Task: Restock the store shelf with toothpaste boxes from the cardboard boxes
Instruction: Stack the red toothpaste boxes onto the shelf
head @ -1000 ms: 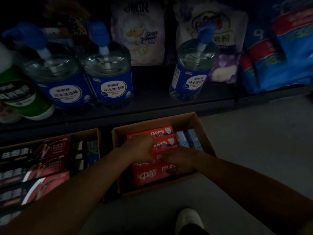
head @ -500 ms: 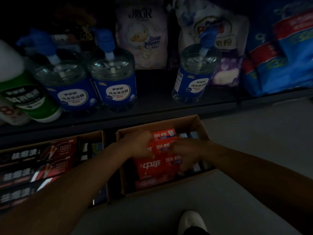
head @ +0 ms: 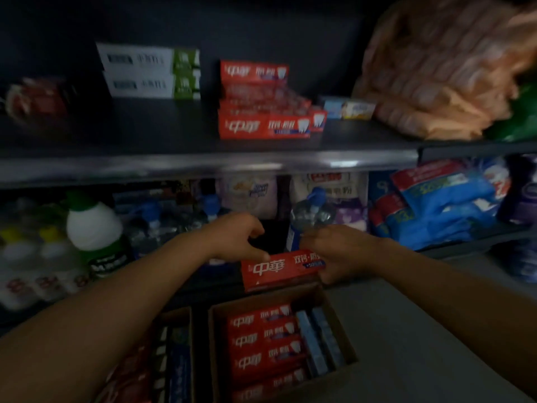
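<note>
I hold a red toothpaste box [head: 276, 270] level in the air above the open cardboard box [head: 334, 312]. My right hand [head: 334, 254] grips its right end. My left hand [head: 238, 238] pinches its upper left corner with thumb and fingers. Inside the cardboard box lie several more red toothpaste boxes [head: 264, 344] and two blue ones [head: 319, 338]. On the upper shelf [head: 174, 164] stands a stack of the same red boxes [head: 261, 112], with white-and-green boxes [head: 148, 71] to its left.
A second cardboard box [head: 174, 359] with dark toothpaste boxes sits at the left on the floor. The lower shelf holds pump bottles [head: 308, 216], a white-and-green bottle [head: 96, 234] and blue packs [head: 436, 210]. Orange bags [head: 436, 68] fill the upper shelf's right side.
Both hands have lifted one red toothpaste box out of the cardboard box and up in front of the lower shelf. My view has tilted up, and the upper shelf now shows.
</note>
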The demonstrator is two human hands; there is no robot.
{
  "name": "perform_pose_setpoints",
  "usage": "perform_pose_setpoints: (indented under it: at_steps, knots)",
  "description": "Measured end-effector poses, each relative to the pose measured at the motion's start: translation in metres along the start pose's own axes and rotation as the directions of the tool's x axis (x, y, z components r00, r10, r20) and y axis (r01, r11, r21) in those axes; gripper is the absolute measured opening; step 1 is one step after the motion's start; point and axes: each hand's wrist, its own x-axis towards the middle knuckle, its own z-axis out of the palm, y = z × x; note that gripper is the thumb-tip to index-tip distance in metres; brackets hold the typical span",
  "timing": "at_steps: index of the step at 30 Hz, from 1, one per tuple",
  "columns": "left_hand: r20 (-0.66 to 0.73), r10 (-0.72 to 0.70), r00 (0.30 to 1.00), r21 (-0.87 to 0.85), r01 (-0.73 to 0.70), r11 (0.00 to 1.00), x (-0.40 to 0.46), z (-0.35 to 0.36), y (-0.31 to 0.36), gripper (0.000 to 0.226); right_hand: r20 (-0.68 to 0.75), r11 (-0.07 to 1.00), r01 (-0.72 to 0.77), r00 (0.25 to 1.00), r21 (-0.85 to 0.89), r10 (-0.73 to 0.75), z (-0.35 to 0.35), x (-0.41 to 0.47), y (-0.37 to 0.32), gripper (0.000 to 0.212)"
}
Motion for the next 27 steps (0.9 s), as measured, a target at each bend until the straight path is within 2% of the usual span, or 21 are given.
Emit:
perform_pose_setpoints:
  at_steps: [4,7,10,13,15,18,20,23,27]
  knots:
    - [-0.060,-0.007,0.998,-0.006,0.007,1.000,-0.014,-0.060,0.020,0.050,-0.105,0.991,-0.053,0.994,-0.127,0.040,-0.068,-0.015,0.015,0.052]
    - [-0.127,-0.004,0.992,-0.063,-0.004,0.998,-0.020,-0.101,0.035,0.059,-0.267,0.960,-0.073,0.964,-0.269,-0.002,-0.110,-0.026,0.028,0.053]
    - [-0.182,0.007,0.983,-0.118,-0.029,0.993,-0.022,-0.131,0.049,0.061,-0.351,0.928,-0.124,0.936,-0.352,-0.009,-0.137,-0.032,0.037,0.058]
    - [-0.184,0.008,0.983,-0.156,-0.037,0.987,-0.016,-0.151,0.054,0.051,-0.417,0.897,-0.155,0.908,-0.414,-0.035,-0.158,-0.030,0.044,0.061]
    - [-0.168,0.017,0.986,-0.169,-0.045,0.985,-0.011,-0.162,0.054,0.041,-0.480,0.882,-0.171,0.874,-0.439,-0.069,-0.169,-0.028,0.048,0.053]
    - [-0.169,-0.018,0.986,-0.206,-0.018,0.978,-0.005,-0.174,0.055,0.036,-0.544,0.885,-0.181,0.834,-0.429,-0.092,-0.180,-0.021,0.055,0.042]
    - [-0.188,-0.051,0.981,-0.219,0.008,0.976,0.000,-0.180,0.055,0.033,-0.551,0.891,-0.187,0.830,-0.413,-0.081,-0.183,-0.013,0.061,0.044]
    - [-0.279,-0.108,0.954,-0.189,0.055,0.980,0.012,-0.188,0.053,0.042,-0.556,0.893,-0.219,0.830,-0.392,-0.040,-0.187,-0.004,0.074,0.047]
    - [-0.387,-0.121,0.914,-0.139,0.072,0.988,0.031,-0.197,0.047,0.046,-0.520,0.951,-0.239,0.848,-0.196,0.106,-0.200,0.008,0.094,0.060]
